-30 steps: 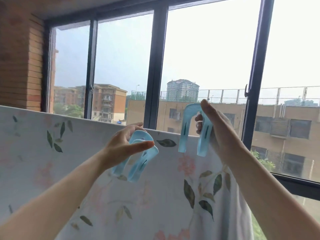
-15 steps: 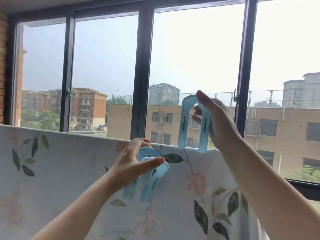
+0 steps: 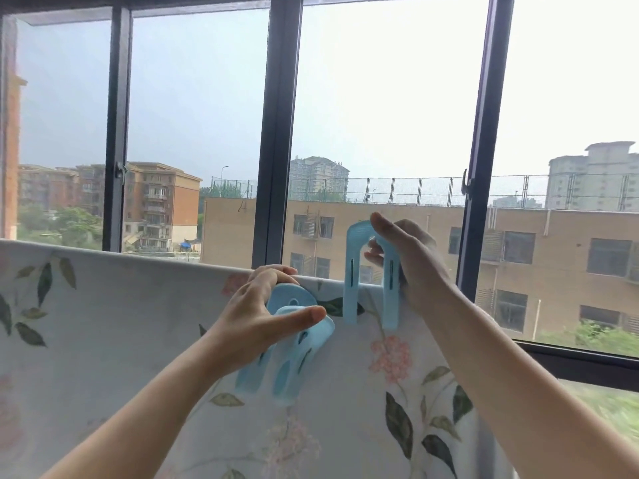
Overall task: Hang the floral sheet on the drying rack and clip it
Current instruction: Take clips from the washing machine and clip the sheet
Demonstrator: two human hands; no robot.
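Note:
The white floral sheet (image 3: 114,333) hangs over a rail that it hides, its top edge running across the view. My right hand (image 3: 411,264) grips a light blue U-shaped clip (image 3: 352,278) whose two legs straddle the sheet's top edge near its right end. My left hand (image 3: 256,316) holds a stack of spare blue clips (image 3: 294,361) against the front of the sheet, just left of the straddling clip, with the thumb lying across them.
Dark window frames (image 3: 273,133) stand right behind the sheet, with a handle (image 3: 465,183) on the right mullion. Buildings and trees show outside. The sheet's right edge hangs near the lower right sill (image 3: 581,361).
My right hand has brought its clip down from above the edge, and its legs now sit over the sheet's top. My left hand with the spare clips has stayed against the sheet.

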